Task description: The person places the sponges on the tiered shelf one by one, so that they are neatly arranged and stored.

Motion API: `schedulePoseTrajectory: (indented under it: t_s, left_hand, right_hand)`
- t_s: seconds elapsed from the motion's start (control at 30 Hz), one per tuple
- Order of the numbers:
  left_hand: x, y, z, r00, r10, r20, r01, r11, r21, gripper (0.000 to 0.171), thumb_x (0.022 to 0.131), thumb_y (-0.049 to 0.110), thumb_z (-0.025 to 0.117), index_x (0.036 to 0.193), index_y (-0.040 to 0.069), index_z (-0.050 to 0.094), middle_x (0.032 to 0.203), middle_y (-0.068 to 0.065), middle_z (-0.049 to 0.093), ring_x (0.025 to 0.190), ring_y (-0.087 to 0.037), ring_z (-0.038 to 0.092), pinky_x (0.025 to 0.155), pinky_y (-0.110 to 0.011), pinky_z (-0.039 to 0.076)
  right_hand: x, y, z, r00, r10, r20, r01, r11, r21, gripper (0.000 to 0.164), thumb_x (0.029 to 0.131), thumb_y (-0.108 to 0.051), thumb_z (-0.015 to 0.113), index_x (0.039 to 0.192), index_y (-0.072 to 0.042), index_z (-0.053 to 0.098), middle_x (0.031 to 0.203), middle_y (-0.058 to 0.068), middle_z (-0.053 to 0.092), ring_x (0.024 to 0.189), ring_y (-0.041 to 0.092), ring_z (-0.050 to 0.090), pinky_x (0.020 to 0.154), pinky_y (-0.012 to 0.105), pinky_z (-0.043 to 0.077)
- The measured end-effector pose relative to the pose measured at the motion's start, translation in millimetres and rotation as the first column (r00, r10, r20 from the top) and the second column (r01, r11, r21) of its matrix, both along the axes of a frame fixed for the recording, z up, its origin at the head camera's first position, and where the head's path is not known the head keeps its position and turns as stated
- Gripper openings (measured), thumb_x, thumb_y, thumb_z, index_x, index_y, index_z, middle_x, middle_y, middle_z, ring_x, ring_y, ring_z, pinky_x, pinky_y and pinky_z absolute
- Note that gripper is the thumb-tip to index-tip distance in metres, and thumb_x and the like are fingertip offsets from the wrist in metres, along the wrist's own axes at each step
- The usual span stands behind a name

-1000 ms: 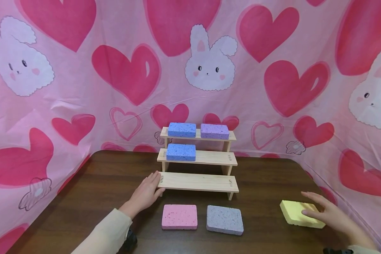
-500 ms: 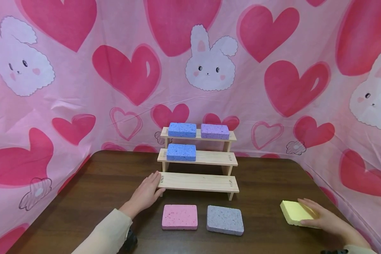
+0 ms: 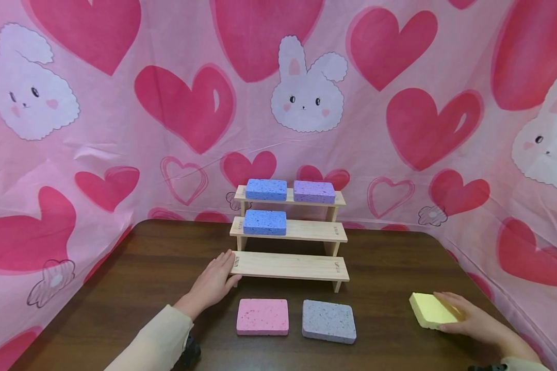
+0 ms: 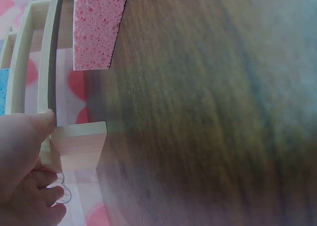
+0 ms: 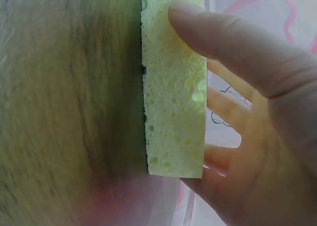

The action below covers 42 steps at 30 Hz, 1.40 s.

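In the head view my left hand (image 3: 212, 285) holds the left end of the lowest step of a three-step wooden stand (image 3: 290, 265). The left wrist view shows the thumb on the step's front edge, with the fingers curled by its end. At the right, my right hand (image 3: 479, 320) grips a yellow sponge (image 3: 429, 310) lying on the table. Its thumb presses the near side of the sponge in the right wrist view, and the fingers go behind to the far side. A pink sponge (image 3: 262, 317) and a grey sponge (image 3: 328, 321) lie in front of the stand.
One blue sponge (image 3: 266, 189) and a purple sponge (image 3: 313, 191) sit on the top step. Another blue sponge (image 3: 264, 222) occupies the left of the middle step. Behind the dark wooden table (image 3: 167, 257) hangs a pink heart-and-rabbit cloth (image 3: 255, 139).
My right hand has come down onto the yellow sponge and its fingers have closed on the sponge's sides. The left hand and the stand have stayed put.
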State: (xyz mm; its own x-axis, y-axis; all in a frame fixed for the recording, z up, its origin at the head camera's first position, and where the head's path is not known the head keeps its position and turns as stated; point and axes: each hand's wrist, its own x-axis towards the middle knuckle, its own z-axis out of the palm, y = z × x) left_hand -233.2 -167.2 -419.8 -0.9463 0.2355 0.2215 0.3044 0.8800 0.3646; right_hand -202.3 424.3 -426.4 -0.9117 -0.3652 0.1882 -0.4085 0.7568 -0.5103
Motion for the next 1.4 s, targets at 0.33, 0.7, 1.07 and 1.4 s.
schedulePoseTrajectory:
  t_s: [0.33,0.7,1.07,1.4]
  left_hand:
    - [1.6,0.2,0.9,1.0,0.001,0.003,-0.001,1.0,0.001,0.067,0.087,0.027,0.064,0.137,-0.005,0.036,0.143,-0.022,0.031,0.131,-0.038,0.027,0.106,-0.048,0.022]
    - [2.0,1.8,2.0,1.0,-0.012,-0.023,0.012,1.0,-0.007,0.064,0.086,0.024,0.065,0.134,-0.009,0.039,0.14,-0.025,0.034,0.129,-0.04,0.029,0.105,-0.05,0.023]
    - [2.1,1.2,3.5,1.0,-0.011,-0.013,0.011,1.0,-0.011,0.065,0.086,0.024,0.064,0.135,-0.008,0.038,0.141,-0.024,0.033,0.13,-0.04,0.028,0.105,-0.049,0.023]
    - [2.5,0.8,3.5,1.0,-0.013,-0.015,0.013,1.0,-0.01,0.065,0.086,0.025,0.064,0.135,-0.008,0.038,0.141,-0.024,0.033,0.13,-0.04,0.028,0.105,-0.049,0.023]
  right_hand:
    - [-2.5,1.8,-4.4,0.994,0.035,-0.101,-0.037,0.999,-0.02,0.061,0.07,-0.009,0.077,0.127,-0.014,0.054,0.116,-0.019,0.039,0.1,-0.02,0.023,0.073,0.011,0.023]
    - [-2.8,-1.2,1.5,0.992,-0.03,-0.126,0.041,0.996,0.085,0.056,0.068,-0.016,0.079,0.119,-0.007,0.057,0.109,0.016,0.052,0.095,-0.013,0.033,0.067,0.017,0.033]
    - [-3.5,-12.1,9.0,0.98,-0.107,-0.165,0.122,0.989,0.079,0.06,0.067,-0.02,0.081,0.117,0.002,0.056,0.109,0.021,0.055,0.093,-0.004,0.043,0.068,0.015,0.033]
    - [-7.3,-29.8,26.2,0.969,-0.15,-0.198,0.153,0.988,0.003,0.059,0.07,-0.021,0.08,0.119,0.001,0.056,0.11,0.02,0.055,0.088,-0.002,0.043,0.067,0.016,0.032]
